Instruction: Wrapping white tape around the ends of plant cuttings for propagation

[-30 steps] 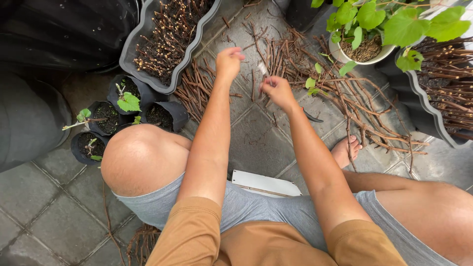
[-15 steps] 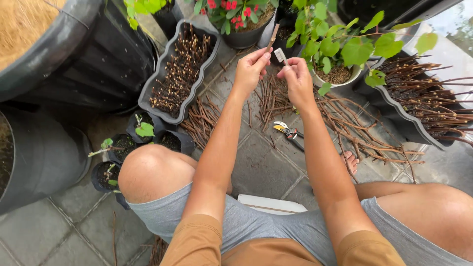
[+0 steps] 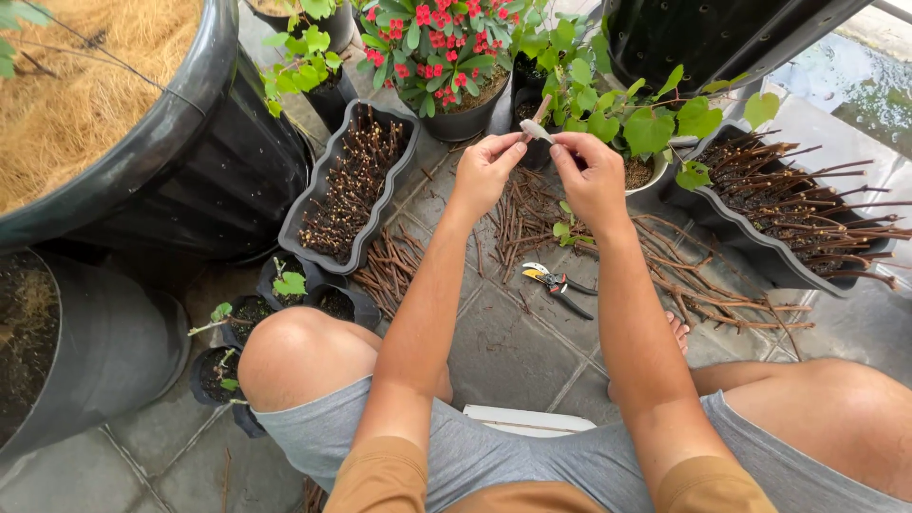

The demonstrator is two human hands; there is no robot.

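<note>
A: Head view, item one: short brown twig cutting (image 3: 539,111), raised above the paved floor (image 3: 513,351). Left hand (image 3: 484,171) pinches its lower end; right hand (image 3: 591,176) pinches a pale strip (image 3: 535,129) set against it.

B: Step?

A: Judged as wrapping or binding the cutting. Next calls for steady tension on the strip while the twig is turned.

B: Surroundings?

A: Pruning shears (image 3: 556,282) lying below the hands, loose twig pile (image 3: 665,256) around them, grey trays of cuttings (image 3: 347,190) on either side, red-flowered pot (image 3: 446,57) beyond.

Planters (image 3: 350,190) flanking bare tiles (image 3: 513,351)
</note>
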